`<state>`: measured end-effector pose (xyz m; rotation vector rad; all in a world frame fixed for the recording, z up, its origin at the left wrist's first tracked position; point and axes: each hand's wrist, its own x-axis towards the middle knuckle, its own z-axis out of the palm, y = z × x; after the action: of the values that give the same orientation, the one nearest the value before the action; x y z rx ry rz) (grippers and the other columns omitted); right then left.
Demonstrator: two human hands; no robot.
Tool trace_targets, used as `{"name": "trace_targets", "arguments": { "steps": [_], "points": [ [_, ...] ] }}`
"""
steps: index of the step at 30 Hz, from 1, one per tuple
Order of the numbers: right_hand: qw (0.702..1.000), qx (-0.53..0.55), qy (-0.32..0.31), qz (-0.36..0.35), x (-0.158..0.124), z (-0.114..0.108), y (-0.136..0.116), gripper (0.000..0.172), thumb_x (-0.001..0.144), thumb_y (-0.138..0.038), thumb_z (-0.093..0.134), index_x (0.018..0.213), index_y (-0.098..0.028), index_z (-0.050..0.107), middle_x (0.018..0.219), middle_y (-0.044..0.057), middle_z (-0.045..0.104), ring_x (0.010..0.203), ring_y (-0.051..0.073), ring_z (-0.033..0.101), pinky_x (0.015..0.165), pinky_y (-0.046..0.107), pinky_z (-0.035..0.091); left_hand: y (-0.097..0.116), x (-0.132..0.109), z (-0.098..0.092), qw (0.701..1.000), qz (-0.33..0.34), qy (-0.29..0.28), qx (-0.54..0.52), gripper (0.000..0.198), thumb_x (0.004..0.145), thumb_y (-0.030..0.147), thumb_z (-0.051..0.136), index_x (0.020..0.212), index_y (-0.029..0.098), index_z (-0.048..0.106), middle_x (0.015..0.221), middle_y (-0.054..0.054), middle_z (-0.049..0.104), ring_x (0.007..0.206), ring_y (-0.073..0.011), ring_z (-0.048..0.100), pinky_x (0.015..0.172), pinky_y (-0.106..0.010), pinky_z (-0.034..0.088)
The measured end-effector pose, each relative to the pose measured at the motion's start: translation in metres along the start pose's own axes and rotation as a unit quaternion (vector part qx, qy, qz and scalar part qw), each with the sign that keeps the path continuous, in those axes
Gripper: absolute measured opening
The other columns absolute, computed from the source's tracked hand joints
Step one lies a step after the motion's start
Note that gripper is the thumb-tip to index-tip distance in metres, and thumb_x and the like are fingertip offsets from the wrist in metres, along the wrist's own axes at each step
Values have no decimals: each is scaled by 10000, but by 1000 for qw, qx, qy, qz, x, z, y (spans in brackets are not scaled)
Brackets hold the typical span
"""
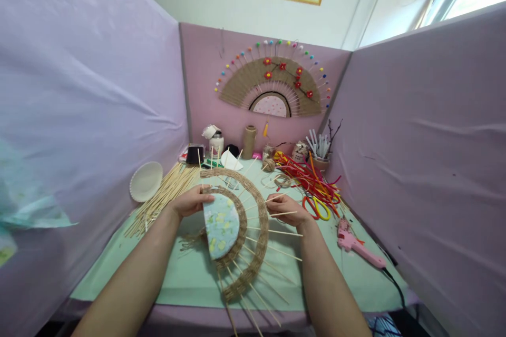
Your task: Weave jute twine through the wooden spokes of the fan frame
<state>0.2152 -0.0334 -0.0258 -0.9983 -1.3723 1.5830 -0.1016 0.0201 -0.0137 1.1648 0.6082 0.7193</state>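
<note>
Fan (242,221) — sideways; fingers (202,197) either side

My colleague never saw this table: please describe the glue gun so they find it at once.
On the green-covered table, look to the right of the person's right hand. There the hot glue gun lies near the purple panel. Unlike the red-and-yellow scissors, it is pink, with a black cord.

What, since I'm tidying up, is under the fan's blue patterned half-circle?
Brown strands poke out past its straight edge, with green tabletop around them; the half-circle covers whatever else lies beneath.
</note>
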Motion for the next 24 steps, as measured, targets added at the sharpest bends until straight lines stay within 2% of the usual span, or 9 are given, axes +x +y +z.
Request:
{"name": "trace_targets", "arguments": {
  "steps": [6,10,16,21,24],
  "points": [
    [994,69,82,-28,3,-2,-4,376,587,-455,809,676,-177,573,547,-56,424,465,56,266,456,229,159,-2,6,24,998,-3,56,-9,332,601,247,833,893,144,714,888,-103,735,782,-212,683,731,-303,525],
    [991,89,96,-26,3,-3,-7,356,624,-474,783,711,-187,592,523,-71,351,458,55,221,444,220,150,-6,8,32,997,-4,67,-25,344,617,241,821,936,161,719,918,-90,737,806,-209,682,736,-298,522],
    [992,104,59,-47,-1,-3,-8,324,664,-406,767,858,-178,643,489,-107,220,442,47,132,437,226,94,-6,7,19,997,-10,64,-31,315,628,245,812,907,129,722,875,-96,738,767,-199,683,722,-280,525],
    [988,113,77,-68,-1,-4,-10,321,658,-360,775,876,-153,662,506,-99,264,451,43,197,452,229,140,0,3,5,996,1,78,-35,301,624,247,805,876,110,714,757,-72,722,626,-161,652,594,-241,500],
    [988,117,79,-67,-1,-7,-11,308,654,-362,782,854,-156,671,515,-89,280,460,43,229,462,224,155,1,1,1,996,6,84,-37,272,619,242,802,832,101,710,721,-71,710,599,-157,639,573,-238,486]
  ]
}}
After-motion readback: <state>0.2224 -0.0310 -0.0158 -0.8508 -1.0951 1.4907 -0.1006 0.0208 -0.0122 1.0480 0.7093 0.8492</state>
